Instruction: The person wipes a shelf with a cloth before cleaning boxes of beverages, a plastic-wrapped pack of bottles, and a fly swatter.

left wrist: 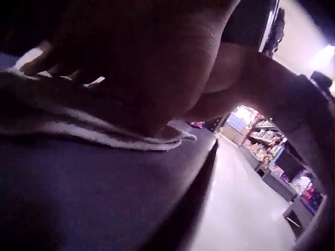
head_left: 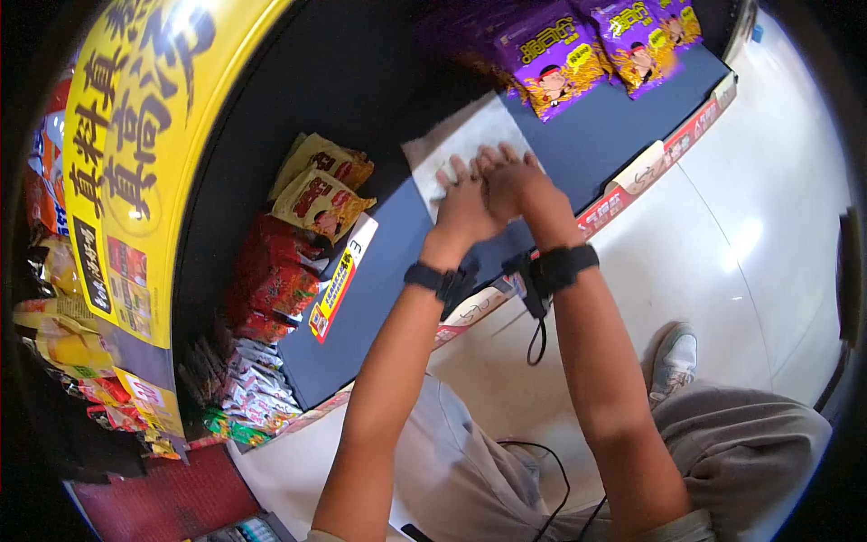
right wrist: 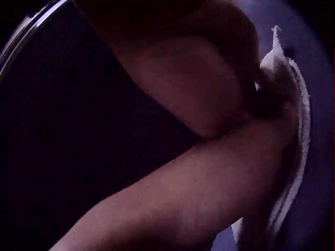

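A folded white cloth (head_left: pixel 470 135) lies flat on the dark shelf surface (head_left: pixel 397 226). My left hand (head_left: pixel 465 208) presses on its lower part with the fingers spread. Beside it and touching it, my right hand (head_left: pixel 519 185) also rests on the cloth, fingers extended. The left wrist view shows the cloth's layered edge (left wrist: pixel 104 138) under the left hand (left wrist: pixel 141 63). From the right wrist, the cloth (right wrist: pixel 301 130) shows beyond the hands, in dim light.
Purple snack bags (head_left: pixel 551 59) stand at the shelf's far right end. Yellow packets (head_left: pixel 321 194), red packets (head_left: pixel 271 280) and a price card (head_left: pixel 339 285) are to the left. Price labels (head_left: pixel 637 172) line the front edge. A yellow sign (head_left: pixel 135 144) rises at far left.
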The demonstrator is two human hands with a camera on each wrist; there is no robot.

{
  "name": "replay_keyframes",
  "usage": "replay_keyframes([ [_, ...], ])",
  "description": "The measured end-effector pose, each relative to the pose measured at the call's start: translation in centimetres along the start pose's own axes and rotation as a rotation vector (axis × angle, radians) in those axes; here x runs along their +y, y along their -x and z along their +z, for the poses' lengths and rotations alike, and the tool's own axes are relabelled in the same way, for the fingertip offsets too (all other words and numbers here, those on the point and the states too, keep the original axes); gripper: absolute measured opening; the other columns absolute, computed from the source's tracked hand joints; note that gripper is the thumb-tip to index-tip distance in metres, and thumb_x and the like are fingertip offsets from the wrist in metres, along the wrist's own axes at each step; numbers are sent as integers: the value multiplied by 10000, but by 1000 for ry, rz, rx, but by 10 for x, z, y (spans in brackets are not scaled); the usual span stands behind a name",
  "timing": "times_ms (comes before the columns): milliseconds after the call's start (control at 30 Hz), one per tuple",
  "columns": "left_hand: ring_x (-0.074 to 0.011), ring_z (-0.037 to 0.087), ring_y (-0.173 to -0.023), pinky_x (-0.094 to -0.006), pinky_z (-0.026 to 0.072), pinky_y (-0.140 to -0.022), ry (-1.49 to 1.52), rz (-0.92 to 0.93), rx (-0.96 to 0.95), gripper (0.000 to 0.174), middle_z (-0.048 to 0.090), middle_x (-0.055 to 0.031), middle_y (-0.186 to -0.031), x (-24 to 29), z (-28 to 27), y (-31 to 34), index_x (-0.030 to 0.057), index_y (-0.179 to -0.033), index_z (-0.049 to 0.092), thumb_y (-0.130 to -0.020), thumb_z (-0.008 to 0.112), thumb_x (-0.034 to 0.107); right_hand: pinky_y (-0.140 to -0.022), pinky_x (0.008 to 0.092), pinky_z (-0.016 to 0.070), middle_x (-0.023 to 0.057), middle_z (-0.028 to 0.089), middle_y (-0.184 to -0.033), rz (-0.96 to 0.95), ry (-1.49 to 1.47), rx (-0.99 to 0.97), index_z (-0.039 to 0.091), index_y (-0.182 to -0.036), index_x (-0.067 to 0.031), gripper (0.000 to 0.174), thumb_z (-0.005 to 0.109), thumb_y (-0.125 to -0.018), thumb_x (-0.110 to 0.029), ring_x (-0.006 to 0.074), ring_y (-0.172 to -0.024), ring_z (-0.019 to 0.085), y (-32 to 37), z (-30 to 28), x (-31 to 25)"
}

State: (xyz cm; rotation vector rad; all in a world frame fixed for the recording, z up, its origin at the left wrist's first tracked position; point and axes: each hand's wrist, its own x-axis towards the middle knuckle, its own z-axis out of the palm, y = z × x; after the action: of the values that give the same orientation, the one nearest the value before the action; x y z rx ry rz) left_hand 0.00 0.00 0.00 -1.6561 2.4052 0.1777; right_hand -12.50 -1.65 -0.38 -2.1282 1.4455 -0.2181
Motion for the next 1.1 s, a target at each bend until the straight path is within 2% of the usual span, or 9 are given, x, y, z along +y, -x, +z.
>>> replay_keyframes([
  [67,-518,240,-1393,-721,229,-1047,90,54,187,812,331,-205,-1524,-12,5,-16,148,-1487,348,-805,643,475,-1150,581,166,80,376,-1535,-22,21,111,477,-1417,-152,522,429,-919,-303,316,-1432,312,-17,-1,8],
  [167,-457,371,-1348,-559,334,-1078,77,25,43,777,478,-192,-1423,-52,-18,-30,145,-1466,382,-801,659,439,-1141,590,178,84,422,-1506,-17,51,106,516,-1381,-124,503,422,-911,-277,314,-1425,323,-70,13,-12],
  [200,-381,471,-1299,-424,387,-1066,325,-92,-49,677,547,-182,-1359,-51,-39,-28,125,-1412,462,-823,652,397,-1140,592,173,108,490,-1449,-43,39,207,589,-1305,-89,466,414,-909,-260,317,-1420,334,-73,15,-19],
  [400,-262,485,-1320,-353,385,-1055,522,-206,-97,547,548,-193,-1370,-96,-14,-32,51,-1330,547,-867,628,331,-1154,591,82,193,515,-1401,-105,109,-190,650,-1237,-45,444,425,-903,-231,348,-1380,393,-96,-6,-50],
  [533,-287,516,-1287,-362,395,-1046,545,-339,-83,544,582,-199,-1324,-111,-8,-26,36,-1302,568,-852,619,337,-1169,560,57,206,503,-1406,-106,70,-347,648,-1233,-25,437,453,-875,-182,350,-1381,391,-101,-12,-56],
  [733,-373,530,-1236,-423,428,-1027,343,-434,-101,585,581,-234,-1287,-70,-38,-8,45,-1221,633,-804,605,454,-1199,447,74,215,493,-1410,-103,-41,-285,598,-1294,-21,479,446,-866,-174,312,-1398,373,-93,-2,-52],
  [933,-379,543,-1219,-446,424,-1027,182,-380,-159,635,598,-210,-1280,-52,-44,6,55,-1197,652,-787,615,539,-1205,483,64,84,414,-1510,-128,-108,-159,466,-1434,-120,551,435,-892,-216,294,-1429,313,-77,13,-50],
  [1033,-368,518,-1250,-476,384,-1055,133,-313,-124,727,608,-187,-1280,-43,-36,16,75,-1211,652,-751,640,639,-1189,510,111,92,391,-1523,-153,-112,-266,580,-1321,-72,508,474,-831,-152,260,-1469,236,-57,-2,-47],
  [1100,-359,500,-1269,-498,351,-1072,70,-261,-84,781,617,-173,-1274,-40,-29,26,85,-1220,649,-723,656,688,-1182,526,128,65,374,-1539,-181,-96,-243,591,-1316,-151,528,519,-794,-173,273,-1467,239,-60,4,-44],
])
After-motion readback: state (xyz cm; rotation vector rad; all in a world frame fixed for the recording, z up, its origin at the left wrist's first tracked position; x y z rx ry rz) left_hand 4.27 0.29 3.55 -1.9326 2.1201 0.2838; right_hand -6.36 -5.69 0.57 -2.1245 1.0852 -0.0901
